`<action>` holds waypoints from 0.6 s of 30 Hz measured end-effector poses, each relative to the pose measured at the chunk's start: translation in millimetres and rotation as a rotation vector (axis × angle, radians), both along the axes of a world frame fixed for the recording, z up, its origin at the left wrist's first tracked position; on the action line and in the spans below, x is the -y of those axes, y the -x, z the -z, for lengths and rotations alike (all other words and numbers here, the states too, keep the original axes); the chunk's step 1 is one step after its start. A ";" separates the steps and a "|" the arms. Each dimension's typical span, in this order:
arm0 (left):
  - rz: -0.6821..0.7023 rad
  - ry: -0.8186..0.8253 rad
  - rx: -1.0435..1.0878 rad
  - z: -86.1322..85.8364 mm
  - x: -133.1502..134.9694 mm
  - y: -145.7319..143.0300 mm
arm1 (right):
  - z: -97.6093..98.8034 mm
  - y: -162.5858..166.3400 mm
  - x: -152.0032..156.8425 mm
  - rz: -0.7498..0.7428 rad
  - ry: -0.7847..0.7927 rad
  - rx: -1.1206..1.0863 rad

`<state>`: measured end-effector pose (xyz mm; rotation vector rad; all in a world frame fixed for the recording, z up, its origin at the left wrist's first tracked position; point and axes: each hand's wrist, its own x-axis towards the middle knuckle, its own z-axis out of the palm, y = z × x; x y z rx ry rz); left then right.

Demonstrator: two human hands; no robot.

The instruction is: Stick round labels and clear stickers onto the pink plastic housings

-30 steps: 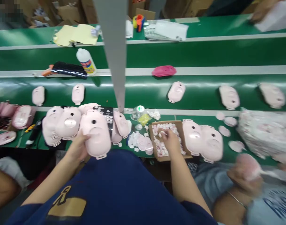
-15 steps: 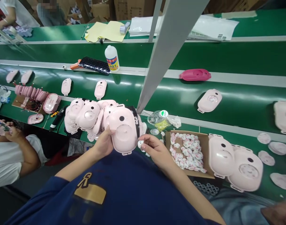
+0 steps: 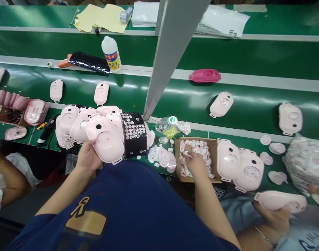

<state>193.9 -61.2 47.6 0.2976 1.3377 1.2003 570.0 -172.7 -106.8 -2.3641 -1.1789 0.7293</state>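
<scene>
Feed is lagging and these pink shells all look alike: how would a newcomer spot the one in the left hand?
Follow the slanted grey post down to its foot, where a black tray of round studs lies. The pink shell sits at that tray's left edge, in front of the heap of shells. It alone is gripped by the left hand, a dark hole near its top.

Fingertips of the right hand point(image 3: 195, 163) lie hidden among pieces point(image 3: 201, 148) in the cardboard box point(image 3: 214, 161).

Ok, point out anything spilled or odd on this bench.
Small round discs lie scattered loose on the bench left of the cardboard box. One dark pink shell sits alone on the rail, unlike the pale shell in the left hand.
</scene>
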 end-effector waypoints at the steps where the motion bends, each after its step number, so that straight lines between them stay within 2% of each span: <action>1: -0.006 -0.004 -0.005 0.6 -0.7 -2.7 | 1.8 6.2 1.9 -0.040 0.012 0.057; 6: 0.056 -0.002 0.012 3.4 -0.4 -21.9 | 14.7 66.1 0.5 -0.421 0.033 0.150; 8: 0.083 0.016 0.028 4.9 1.9 -28.0 | 21.7 80.6 -2.0 -0.509 0.056 0.162; 13: 0.112 0.033 0.042 8.6 6.9 -35.3 | 32.1 79.9 -4.0 -0.548 0.098 0.234; 18: 0.171 0.052 0.089 9.1 6.2 -38.6 | 32.3 78.8 -6.4 -0.588 0.087 0.254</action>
